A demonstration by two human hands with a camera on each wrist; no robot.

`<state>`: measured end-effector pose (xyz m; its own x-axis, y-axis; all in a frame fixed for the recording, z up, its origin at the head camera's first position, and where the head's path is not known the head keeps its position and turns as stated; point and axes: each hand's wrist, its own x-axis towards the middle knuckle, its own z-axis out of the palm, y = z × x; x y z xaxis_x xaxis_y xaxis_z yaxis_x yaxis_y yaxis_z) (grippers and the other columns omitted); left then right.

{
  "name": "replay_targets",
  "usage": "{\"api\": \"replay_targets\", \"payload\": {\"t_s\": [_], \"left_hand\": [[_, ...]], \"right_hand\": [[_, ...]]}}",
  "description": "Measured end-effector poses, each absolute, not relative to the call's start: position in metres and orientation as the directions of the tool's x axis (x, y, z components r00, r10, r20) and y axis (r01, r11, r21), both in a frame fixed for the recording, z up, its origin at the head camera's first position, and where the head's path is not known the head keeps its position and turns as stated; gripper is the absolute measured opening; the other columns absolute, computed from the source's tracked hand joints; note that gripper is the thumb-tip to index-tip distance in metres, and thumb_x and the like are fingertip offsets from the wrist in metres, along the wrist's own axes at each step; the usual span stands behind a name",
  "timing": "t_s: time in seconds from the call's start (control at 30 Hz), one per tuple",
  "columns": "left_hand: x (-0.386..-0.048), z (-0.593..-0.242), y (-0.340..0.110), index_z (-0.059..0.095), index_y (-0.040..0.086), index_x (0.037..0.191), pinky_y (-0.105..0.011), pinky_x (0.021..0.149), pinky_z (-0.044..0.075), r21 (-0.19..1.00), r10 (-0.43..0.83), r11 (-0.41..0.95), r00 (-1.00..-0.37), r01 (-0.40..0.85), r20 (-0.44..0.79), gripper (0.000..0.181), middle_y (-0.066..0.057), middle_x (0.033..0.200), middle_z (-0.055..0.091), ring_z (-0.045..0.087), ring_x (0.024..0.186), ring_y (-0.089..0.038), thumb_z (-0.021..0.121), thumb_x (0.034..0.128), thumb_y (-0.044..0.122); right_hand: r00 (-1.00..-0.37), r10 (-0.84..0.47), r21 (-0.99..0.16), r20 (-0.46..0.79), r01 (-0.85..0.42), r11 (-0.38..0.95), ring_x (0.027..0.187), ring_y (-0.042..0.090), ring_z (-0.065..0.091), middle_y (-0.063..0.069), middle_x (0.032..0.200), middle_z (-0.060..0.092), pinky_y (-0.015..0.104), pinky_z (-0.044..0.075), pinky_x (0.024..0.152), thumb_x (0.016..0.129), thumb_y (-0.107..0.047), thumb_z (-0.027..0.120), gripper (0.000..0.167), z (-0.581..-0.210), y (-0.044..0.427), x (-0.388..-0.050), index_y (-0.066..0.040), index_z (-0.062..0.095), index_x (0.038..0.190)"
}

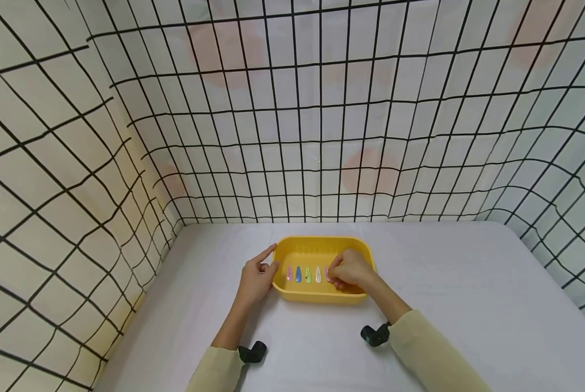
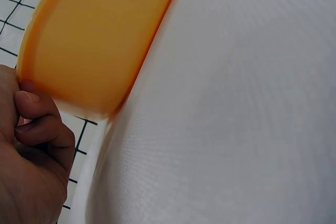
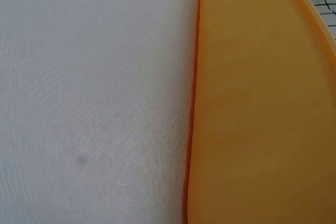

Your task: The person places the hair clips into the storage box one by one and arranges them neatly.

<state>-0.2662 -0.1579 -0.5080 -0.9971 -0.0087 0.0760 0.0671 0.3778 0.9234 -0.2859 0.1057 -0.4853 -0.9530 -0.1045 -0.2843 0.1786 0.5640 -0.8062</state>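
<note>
A yellow tray [image 1: 322, 298] holds a row of snap hair clips: a pink-purple clip [image 1: 290, 273], a blue clip [image 1: 298, 274], a green clip [image 1: 308, 275] and a white clip [image 1: 318, 274]. At the row's right end is a pink clip [image 1: 327, 274], partly hidden by my right hand [image 1: 353, 268], whose fingertips pinch it inside the tray. My left hand [image 1: 256, 279] holds the tray's left end, thumb and index finger at the rim and the other fingers curled. The left wrist view shows this hand [image 2: 37, 150] against the tray wall [image 2: 100, 40]. The right wrist view shows only the tray's outer side [image 3: 257, 103], not the hand.
The tray stands on a white-covered table [image 1: 469, 288]. A black grid pattern on pale walls [image 1: 292, 125] rises behind and along both sides. Each wrist carries a small black camera, the left camera [image 1: 253, 352] and the right camera [image 1: 375, 335].
</note>
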Motion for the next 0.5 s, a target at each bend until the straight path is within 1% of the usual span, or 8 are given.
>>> {"api": "replay_targets", "payload": {"t_s": [0.23, 0.5], "left_hand": [[-0.2675, -0.5092, -0.1584, 0.058, 0.029, 0.147, -0.019, 0.043, 0.036, 0.923, -0.018, 0.379, -0.997, 0.067, 0.079, 0.048, 0.0, 0.055, 0.048, 0.039, 0.044, -0.013, 0.065, 0.1001, 0.022], [-0.2673, -0.5093, -0.1582, 0.059, 0.028, 0.147, -0.019, 0.042, 0.036, 0.924, -0.022, 0.376, -0.996, 0.075, 0.09, 0.048, 0.0, 0.055, 0.048, 0.039, 0.044, -0.013, 0.065, 0.0997, 0.022]], "right_hand": [[-0.949, -0.098, -0.794, -0.3, 0.192, 0.577, 0.051, 0.016, 0.062, 0.01, 0.067, 0.069, 0.023, 0.054, 0.051, 0.087, -0.009, 0.077, 0.009, -0.4831, 0.1046, -0.2839, -0.002, 0.074, 0.083], [-0.943, -0.103, -0.792, -0.317, 0.203, 0.576, 0.053, 0.017, 0.063, 0.01, 0.069, 0.068, 0.024, 0.055, 0.053, 0.087, -0.009, 0.077, 0.009, -0.4831, 0.1049, -0.2839, -0.002, 0.072, 0.085]]}}
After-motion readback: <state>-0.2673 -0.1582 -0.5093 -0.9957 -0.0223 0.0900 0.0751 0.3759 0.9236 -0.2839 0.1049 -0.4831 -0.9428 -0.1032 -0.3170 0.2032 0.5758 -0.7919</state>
